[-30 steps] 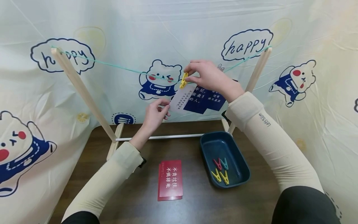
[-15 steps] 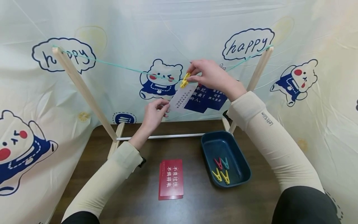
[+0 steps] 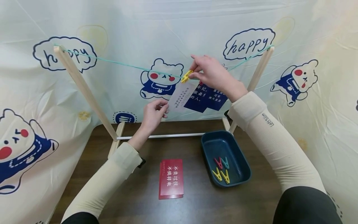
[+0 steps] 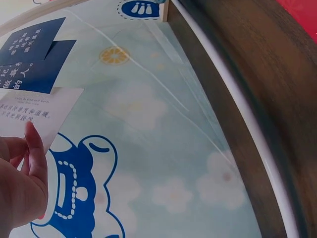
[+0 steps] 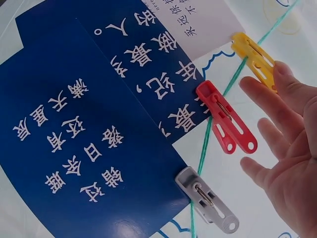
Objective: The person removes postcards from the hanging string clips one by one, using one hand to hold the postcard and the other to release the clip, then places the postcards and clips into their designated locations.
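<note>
My right hand (image 3: pixel 211 73) pinches a yellow clothespin (image 3: pixel 186 76) by its handle end, at the green string (image 3: pixel 123 64). In the right wrist view, the tip of this clothespin meets the corner of a white printed card (image 5: pixel 200 27), right where the string passes. Thumb and fingers of my left hand (image 3: pixel 153 114) pinch the lower left edge of that card. Two dark blue cards (image 5: pixel 54 129) with white writing hang beside it and overlap. A red clothespin (image 5: pixel 225 116) and a grey clothespin (image 5: pixel 205 198) hold them on the string.
Two wooden posts (image 3: pixel 84 90) carry the string, with a white rod (image 3: pixel 176 135) low between them. Red cards (image 3: pixel 171 179) lie stacked on the brown table (image 3: pixel 134 199). To their right, a dark blue tray (image 3: pixel 223 141) contains several clothespins (image 3: pixel 221 175). A printed curtain (image 3: pixel 117 90) hangs behind.
My right hand and the yellow clothespin have risen slightly, and the clothespin has tilted closer to horizontal. The string is lifted a little with it. My left hand keeps its grip on the white card.
</note>
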Action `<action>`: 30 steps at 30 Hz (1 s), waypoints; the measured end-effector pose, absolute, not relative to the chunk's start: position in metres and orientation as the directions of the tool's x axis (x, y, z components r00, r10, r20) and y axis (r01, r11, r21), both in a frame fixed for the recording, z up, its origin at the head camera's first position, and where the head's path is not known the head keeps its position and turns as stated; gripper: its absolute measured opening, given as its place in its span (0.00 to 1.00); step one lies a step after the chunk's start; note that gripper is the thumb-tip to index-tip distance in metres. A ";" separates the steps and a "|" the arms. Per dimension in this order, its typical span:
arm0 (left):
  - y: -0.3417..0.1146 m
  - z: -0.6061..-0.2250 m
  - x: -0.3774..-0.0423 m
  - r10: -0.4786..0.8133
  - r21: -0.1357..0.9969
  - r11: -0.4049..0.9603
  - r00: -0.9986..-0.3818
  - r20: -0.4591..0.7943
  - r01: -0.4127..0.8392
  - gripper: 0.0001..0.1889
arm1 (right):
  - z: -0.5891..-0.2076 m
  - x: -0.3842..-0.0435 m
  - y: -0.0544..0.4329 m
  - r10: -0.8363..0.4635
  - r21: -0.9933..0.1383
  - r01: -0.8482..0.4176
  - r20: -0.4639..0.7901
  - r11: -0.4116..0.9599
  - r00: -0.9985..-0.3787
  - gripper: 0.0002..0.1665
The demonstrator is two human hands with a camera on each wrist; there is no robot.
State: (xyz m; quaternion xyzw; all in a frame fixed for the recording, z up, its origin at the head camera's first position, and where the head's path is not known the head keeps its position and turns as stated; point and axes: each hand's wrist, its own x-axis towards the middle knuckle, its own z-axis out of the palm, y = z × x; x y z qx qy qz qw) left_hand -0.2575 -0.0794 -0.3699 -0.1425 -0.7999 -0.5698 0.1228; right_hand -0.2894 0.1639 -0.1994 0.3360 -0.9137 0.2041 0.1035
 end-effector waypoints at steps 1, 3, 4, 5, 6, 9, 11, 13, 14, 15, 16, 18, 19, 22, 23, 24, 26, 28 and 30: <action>-0.080 -0.370 -0.257 0.087 0.878 0.308 -0.930 0.356 0.365 0.07 | -0.199 -0.289 0.164 -0.570 -0.305 -0.657 0.332 0.689 -0.751 0.15; -0.082 -0.371 -0.255 0.085 0.884 0.303 -0.934 0.348 0.357 0.07 | -0.200 -0.288 0.164 -0.564 -0.306 -0.658 0.346 0.688 -0.750 0.15; -0.082 -0.371 -0.255 0.084 0.885 0.301 -0.935 0.345 0.354 0.07 | -0.200 -0.287 0.165 -0.561 -0.304 -0.660 0.355 0.687 -0.748 0.14; -0.083 -0.371 -0.254 0.083 0.888 0.301 -0.937 0.339 0.348 0.07 | -0.200 -0.287 0.165 -0.560 -0.301 -0.663 0.364 0.685 -0.744 0.14; -0.084 -0.371 -0.253 0.081 0.890 0.300 -0.939 0.335 0.343 0.08 | -0.200 -0.286 0.165 -0.558 -0.298 -0.666 0.375 0.684 -0.740 0.14; -0.086 -0.372 -0.251 0.073 0.895 0.298 -0.943 0.326 0.332 0.08 | -0.199 -0.285 0.166 -0.554 -0.276 -0.674 0.403 0.685 -0.729 0.14; -0.088 -0.372 -0.250 0.067 0.896 0.297 -0.943 0.325 0.330 0.09 | -0.199 -0.284 0.165 -0.555 -0.258 -0.680 0.418 0.686 -0.719 0.14; -0.089 -0.373 -0.249 0.060 0.896 0.295 -0.943 0.328 0.330 0.09 | -0.198 -0.283 0.165 -0.557 -0.237 -0.682 0.426 0.692 -0.713 0.14; -0.090 -0.374 -0.248 0.056 0.896 0.297 -0.943 0.328 0.329 0.10 | -0.198 -0.282 0.165 -0.558 -0.227 -0.683 0.429 0.694 -0.710 0.14; -0.091 -0.374 -0.248 0.052 0.897 0.296 -0.943 0.329 0.329 0.10 | -0.198 -0.282 0.164 -0.559 -0.218 -0.683 0.431 0.697 -0.708 0.14; -0.092 -0.375 -0.247 0.048 0.897 0.297 -0.943 0.328 0.328 0.10 | -0.198 -0.281 0.165 -0.560 -0.209 -0.683 0.433 0.699 -0.706 0.14; -0.093 -0.376 -0.245 0.041 0.897 0.298 -0.944 0.329 0.325 0.10 | -0.198 -0.279 0.166 -0.560 -0.196 -0.683 0.437 0.704 -0.703 0.14; -0.093 -0.376 -0.244 0.037 0.897 0.299 -0.943 0.330 0.325 0.10 | -0.199 -0.278 0.166 -0.560 -0.193 -0.684 0.441 0.704 -0.701 0.14; -0.096 -0.378 -0.242 0.030 0.899 0.296 -0.944 0.330 0.324 0.10 | -0.199 -0.276 0.167 -0.562 -0.181 -0.692 0.460 0.699 -0.687 0.14; -0.096 -0.379 -0.241 0.028 0.898 0.296 -0.943 0.331 0.324 0.10 | -0.199 -0.276 0.168 -0.562 -0.177 -0.696 0.469 0.696 -0.682 0.14; -0.097 -0.380 -0.240 0.026 0.898 0.296 -0.943 0.332 0.325 0.09 | -0.200 -0.276 0.168 -0.562 -0.174 -0.699 0.477 0.694 -0.676 0.14; -0.099 -0.381 -0.239 0.024 0.898 0.295 -0.942 0.335 0.327 0.09 | -0.200 -0.276 0.169 -0.558 -0.166 -0.700 0.491 0.694 -0.669 0.14; -0.101 -0.384 -0.237 0.021 0.896 0.300 -0.941 0.338 0.328 0.09 | -0.200 -0.276 0.171 -0.554 -0.159 -0.700 0.501 0.697 -0.665 0.15; -0.102 -0.386 -0.235 0.019 0.897 0.299 -0.942 0.335 0.325 0.09 | -0.200 -0.275 0.173 -0.549 -0.156 -0.698 0.508 0.699 -0.663 0.14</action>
